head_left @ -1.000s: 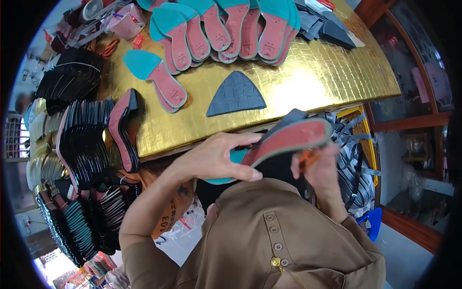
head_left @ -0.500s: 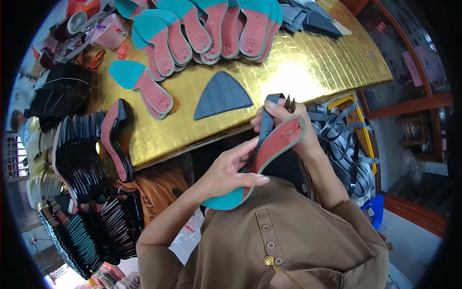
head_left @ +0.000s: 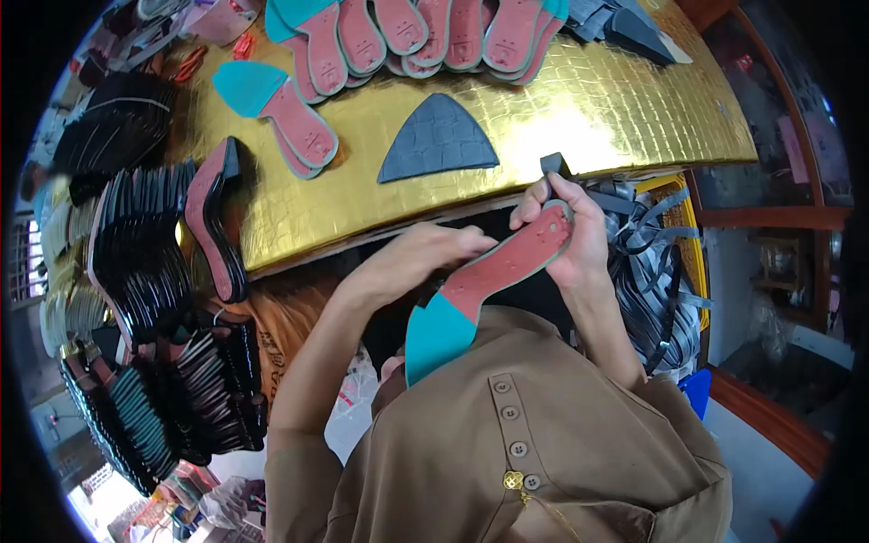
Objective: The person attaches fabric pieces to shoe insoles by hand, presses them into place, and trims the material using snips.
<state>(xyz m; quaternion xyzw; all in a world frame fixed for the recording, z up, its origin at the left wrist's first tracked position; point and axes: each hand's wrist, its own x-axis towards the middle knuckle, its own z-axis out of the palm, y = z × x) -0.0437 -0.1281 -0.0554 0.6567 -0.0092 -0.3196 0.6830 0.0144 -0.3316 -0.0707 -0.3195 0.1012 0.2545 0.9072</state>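
Observation:
A shoe insole point(head_left: 507, 264), pink with a turquoise toe end, is held tilted above my lap, heel toward the upper right. My right hand point(head_left: 579, 237) is closed round its heel end, thumb and fingers near the rim. A dark strip point(head_left: 555, 166) sticks up past those fingertips. My left hand point(head_left: 418, 258) is at the insole's far edge with its fingers curled; what they pinch is hidden. On the gold table point(head_left: 380, 213) beyond lies a dark blue-grey, crocodile-patterned triangular piece point(head_left: 438, 140).
Two stacked insoles point(head_left: 303, 131) lie left of the triangular piece. More insoles point(head_left: 416, 41) are piled at the back. Black shoe soles point(head_left: 140, 253) stand in rows at the left. Grey straps point(head_left: 656, 281) fill a yellow crate at the right. Dark pieces point(head_left: 634, 36) lie at the back right.
My left hand has left the insole's top face and moved up to its far edge. The insole has tilted and shifted slightly; the strip's long stretch beside it no longer shows. The camera view has shifted.

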